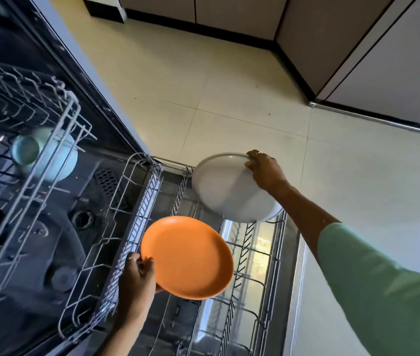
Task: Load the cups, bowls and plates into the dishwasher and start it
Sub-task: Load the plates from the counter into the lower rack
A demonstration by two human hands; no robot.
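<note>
Pale floor tiles [229,80] and dark-based cabinets [357,47] fill the background behind an open dishwasher [57,60].

At far left the upper rack [37,104] is pulled out and holds a pale blue-green cup [25,149] against a light blue bowl [58,160], with a blurred white item at the frame edge that I cannot identify. Below and to the right, the lower rack [242,265] is drawn out over the door, and its visible tines stand bare.

The left hand [137,276] is clamped on the near-left rim of an orange plate [187,256], fingers curled over the edge, and holds it tilted above the lower rack's left side. Further right, the right hand [265,170] pinches the upper rim of a white plate [232,188], whose lower edge hangs close to the rack's far right corner; whether it touches the wire I cannot tell.

Risks, as I judge them: both plates are held by one rim only, so either could slip and strike the wire. Lowered together, the two rims could knock each other. A plate set between tines at a slant could topple.

Room looks generous: the lower rack is open across its middle, with clear floor to the right, while the upper rack crowds the left.
</note>
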